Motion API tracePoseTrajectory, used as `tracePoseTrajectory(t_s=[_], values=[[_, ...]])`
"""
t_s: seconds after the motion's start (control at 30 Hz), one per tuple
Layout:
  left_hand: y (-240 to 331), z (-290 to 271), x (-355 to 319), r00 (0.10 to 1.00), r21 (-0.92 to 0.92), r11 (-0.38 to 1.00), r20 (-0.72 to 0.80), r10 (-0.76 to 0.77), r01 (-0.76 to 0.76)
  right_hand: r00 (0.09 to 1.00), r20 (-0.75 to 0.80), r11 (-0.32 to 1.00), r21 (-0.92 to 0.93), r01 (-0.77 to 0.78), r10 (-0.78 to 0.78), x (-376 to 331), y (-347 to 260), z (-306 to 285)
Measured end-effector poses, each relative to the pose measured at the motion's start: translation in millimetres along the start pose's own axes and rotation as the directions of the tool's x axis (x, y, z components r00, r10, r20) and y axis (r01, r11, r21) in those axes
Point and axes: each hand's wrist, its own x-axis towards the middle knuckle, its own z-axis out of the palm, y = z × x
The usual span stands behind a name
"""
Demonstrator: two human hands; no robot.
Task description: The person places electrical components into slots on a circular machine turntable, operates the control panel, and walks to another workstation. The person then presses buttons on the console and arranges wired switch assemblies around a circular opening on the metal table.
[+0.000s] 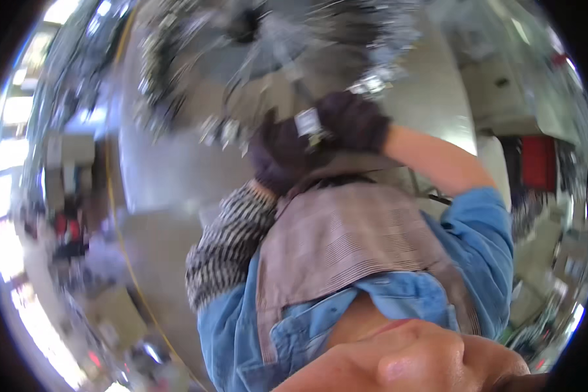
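Both my hands wear dark gloves and come together in front of my chest, at the near edge of the work table. A small, squarish white-and-silver piece (308, 122) shows between them. My right hand (354, 121) is closed, with its fingers against this piece. Close beside it, my left hand (279, 153) has one finger or thumb pointing up; motion blur smears the rest of its fingers. Just beyond the hands, a wide ring of shiny metal parts (379, 80) with thin, wire-like strands surrounds a grey round centre (255, 59). Blur hides what the parts are.
The pale table top (157, 173) reaches out to both sides of the ring. Cardboard boxes (70, 150) stand at the left, beyond a yellow floor line (121, 238). A red object (539, 163) and a tan surface (503, 98) lie to the right.
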Motion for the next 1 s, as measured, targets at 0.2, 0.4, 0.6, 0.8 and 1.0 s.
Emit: tracePoseTrajectory(t_s=[0.2,0.4,0.6,0.8,1.0], values=[[16.3,-16.8,-8.6,0.982,0.138,0.99,-0.18,0.063,-0.038,0.925,-0.361,0.993,0.031,-0.117,0.12,31.9,-7.5,1.9],[9.1,-48.2,5.9,0.944,0.6,0.75,0.029,0.328,-0.279,0.916,-0.4,0.654,0.703,0.282,0.035,14.8,32.4,1.0],[34.4,-26.8,23.5,0.903,0.549,0.769,-0.056,0.426,-0.329,0.992,0.11,0.899,0.425,-0.1,0.058,20.3,11.1,-40.3],[26.3,-37.4,17.0,0.958,0.529,0.805,0.057,0.282,-0.269,0.974,-0.219,0.996,0.079,-0.039,0.056,13.7,-14.3,-1.9],[23.1,-42.3,25.1,0.911,0.481,0.782,0.1,0.4,-0.396,0.997,-0.082,0.942,0.335,0.034,-0.007,18.2,2.0,-49.3]])
